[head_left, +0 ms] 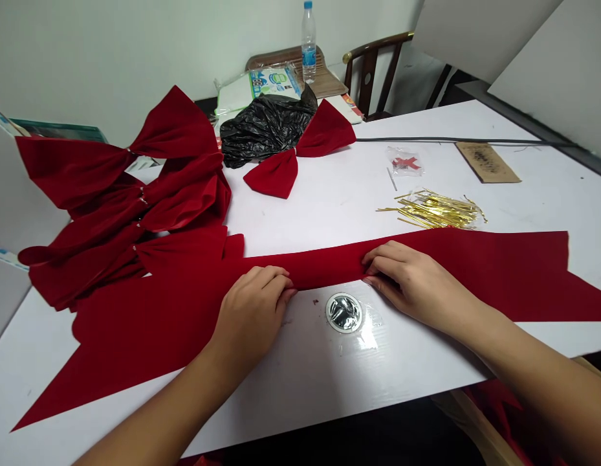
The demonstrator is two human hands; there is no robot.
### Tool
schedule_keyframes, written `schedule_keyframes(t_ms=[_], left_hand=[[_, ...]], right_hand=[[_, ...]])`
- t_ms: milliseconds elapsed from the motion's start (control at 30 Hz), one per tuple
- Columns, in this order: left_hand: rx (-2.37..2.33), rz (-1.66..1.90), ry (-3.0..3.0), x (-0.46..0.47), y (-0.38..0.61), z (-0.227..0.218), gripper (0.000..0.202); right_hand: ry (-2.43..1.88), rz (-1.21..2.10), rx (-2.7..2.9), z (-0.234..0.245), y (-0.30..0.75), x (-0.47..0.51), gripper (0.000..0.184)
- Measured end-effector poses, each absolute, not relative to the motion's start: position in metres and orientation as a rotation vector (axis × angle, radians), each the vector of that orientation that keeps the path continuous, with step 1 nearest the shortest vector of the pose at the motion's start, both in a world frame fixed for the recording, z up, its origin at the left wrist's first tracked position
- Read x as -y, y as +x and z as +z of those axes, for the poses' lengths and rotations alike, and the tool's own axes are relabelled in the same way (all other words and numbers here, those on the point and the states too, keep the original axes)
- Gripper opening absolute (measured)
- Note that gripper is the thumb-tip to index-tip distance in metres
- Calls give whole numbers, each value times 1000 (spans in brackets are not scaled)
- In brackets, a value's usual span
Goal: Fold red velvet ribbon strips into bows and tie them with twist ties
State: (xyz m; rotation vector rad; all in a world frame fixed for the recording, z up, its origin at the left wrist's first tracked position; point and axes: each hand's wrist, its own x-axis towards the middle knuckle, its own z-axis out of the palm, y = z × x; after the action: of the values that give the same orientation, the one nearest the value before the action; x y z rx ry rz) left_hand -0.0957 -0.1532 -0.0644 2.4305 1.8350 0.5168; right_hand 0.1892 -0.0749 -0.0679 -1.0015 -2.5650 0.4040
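A long red velvet ribbon (324, 265) stretches across the white table, both ends cut into notched tails. Its middle is gathered into a narrow band. My left hand (256, 301) pinches the band left of centre, the thumb along its near edge. Farther right, my right hand (407, 275) is closed on the same band, thumb and fingers pressed together at the cloth. Below the band, between my hands, a round cable-hole cover (343, 312) is set in the tabletop. Behind the ribbon lies a bunch of gold twist ties (436, 210).
Several red bows (130, 207) are piled on the left; another bow (300, 152) lies by a black plastic bag (271, 126). Toward the back stand a water bottle (308, 45) and a wooden chair (372, 71). A cardboard piece (487, 162) and a small clear packet (404, 163) lie right.
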Motion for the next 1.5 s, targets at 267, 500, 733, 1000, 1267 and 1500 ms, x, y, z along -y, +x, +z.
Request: schedule_keyframes(t_ms=[267,500,733,1000,1267,1500], left_hand=[[-1764,577,2389,152,-98,-66,14],[-1598,680,2479,148,-101,-67,16],[-1670,604,2456,147,-102,-66,17],[-1681,627,2419,147,-102,-67,18],[-1682,722,2394,148,-100,-66,16],[-1709,866,2310,149,-100,-65,10]], right_hand=[[-1023,415,2537,-70,191,74,14],[-973,459,2520,-70,193,73,17],[-965,387,2541,-72,193,74,15],[-1004,367,2532,-73,193,75,15],[-991,374,2501,-70,192,75,16],[-985,398,2458,-73,193,74,23]])
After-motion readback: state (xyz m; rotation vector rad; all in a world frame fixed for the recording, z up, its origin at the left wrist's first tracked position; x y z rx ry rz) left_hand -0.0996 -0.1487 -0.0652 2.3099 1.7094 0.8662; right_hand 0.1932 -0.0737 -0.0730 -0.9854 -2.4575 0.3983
